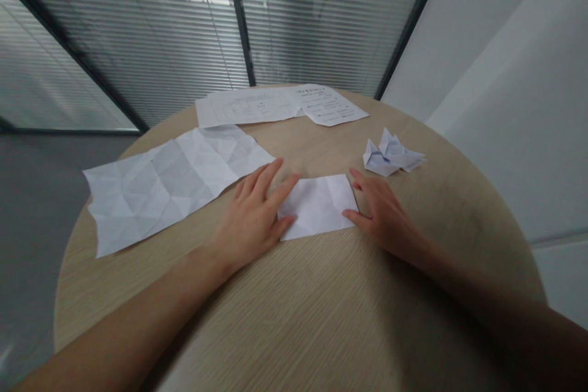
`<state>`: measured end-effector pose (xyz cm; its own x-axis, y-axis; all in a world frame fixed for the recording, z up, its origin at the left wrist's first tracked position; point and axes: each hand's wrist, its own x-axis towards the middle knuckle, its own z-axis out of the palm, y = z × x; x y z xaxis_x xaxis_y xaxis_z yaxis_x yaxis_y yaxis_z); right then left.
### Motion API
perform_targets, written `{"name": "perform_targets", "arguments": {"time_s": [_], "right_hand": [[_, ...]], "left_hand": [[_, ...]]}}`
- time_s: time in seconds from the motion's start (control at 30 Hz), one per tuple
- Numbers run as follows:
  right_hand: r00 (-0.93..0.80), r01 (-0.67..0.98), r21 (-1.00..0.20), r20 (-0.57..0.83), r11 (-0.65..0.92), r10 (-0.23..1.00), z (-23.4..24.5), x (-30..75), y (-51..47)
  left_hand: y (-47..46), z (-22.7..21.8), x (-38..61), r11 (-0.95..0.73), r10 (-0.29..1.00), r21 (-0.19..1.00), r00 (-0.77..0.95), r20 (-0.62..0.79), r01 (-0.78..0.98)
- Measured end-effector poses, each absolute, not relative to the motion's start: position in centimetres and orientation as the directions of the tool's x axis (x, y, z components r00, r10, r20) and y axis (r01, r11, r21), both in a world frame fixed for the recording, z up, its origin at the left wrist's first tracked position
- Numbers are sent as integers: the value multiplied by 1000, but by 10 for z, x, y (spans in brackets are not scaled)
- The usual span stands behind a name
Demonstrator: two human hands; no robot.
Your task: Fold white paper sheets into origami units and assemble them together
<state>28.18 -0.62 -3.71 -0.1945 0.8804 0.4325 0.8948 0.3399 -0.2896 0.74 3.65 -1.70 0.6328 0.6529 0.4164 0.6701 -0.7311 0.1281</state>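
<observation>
Centrally, both hands at the small sheet, each grip loose, nothing clenched. L hand [250, 217]: palm down, fingers splayed; thumb laid on the sheet's L edge, index tip near its far L corner, other fingers reaching fwd beside it. R hand [383, 214]: thumb on the R edge, index extended twd the far R corner, the two digits apart; remaining fingers partly hidden.

Small sheet [319, 205]: white, approx. rectangular, flat on the table [312, 318] btwn the hands, w/ faint creases, incl. one running near-to-far in its R part.

Large sheet [169, 184]: L of the L hand, white, unfolded, slightly wavy, w/ a network of crease lines; its R end lies by the L fingers, which overlap it in view (contact cannot be told). Folded form [390, 156]: beyond the R hand, white, w/ pointed tips standing up, apart from the small sheet.

Prints [252, 107]: near the table's far edge, w/ a grid at L and text lines at R, too small to read; their near L edge meets the large sheet.

Table: round-edged, pale wood grain. Background: blinds [179, 43] w/ dark frame bars; white wall [514, 104] at R; grey floor [27, 226] at L.
</observation>
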Motion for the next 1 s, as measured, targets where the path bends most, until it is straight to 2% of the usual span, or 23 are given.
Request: {"name": "perform_targets", "arguments": {"time_s": [0.07, 0.17, 0.23, 0.3, 0.63, 0.83, 1.0], "right_hand": [[-304, 888, -180, 463, 424, 833, -36, 280, -8], [-617, 745, -20, 358, 666, 701, -32, 274, -10], [-746, 637, 21, 270, 771, 609, -30, 270, -11], [-778, 605, 23, 226, 796, 586, -29, 268, -13], [-744, 637, -119, 161, 761, 648, -21, 301, -17], [-523, 811, -149, 245, 565, 816, -25, 294, -18], [-377, 843, -273, 316, 464, 871, -28, 286, -16]], "left_hand": [[37, -18, 9, -776, 611, 69, 719, 331, 627], [38, -19, 11, -819, 573, 91, 799, 183, 567], [38, -20, 11, -817, 576, 118, 807, 128, 565], [39, -20, 10, -810, 585, 124, 804, 103, 574], [44, -16, -3, -773, 631, 109, 776, 26, 625], [44, -18, -4, -716, 697, 122, 713, 80, 687], [45, -17, -3, -703, 711, 184, 685, 159, 687]]}}
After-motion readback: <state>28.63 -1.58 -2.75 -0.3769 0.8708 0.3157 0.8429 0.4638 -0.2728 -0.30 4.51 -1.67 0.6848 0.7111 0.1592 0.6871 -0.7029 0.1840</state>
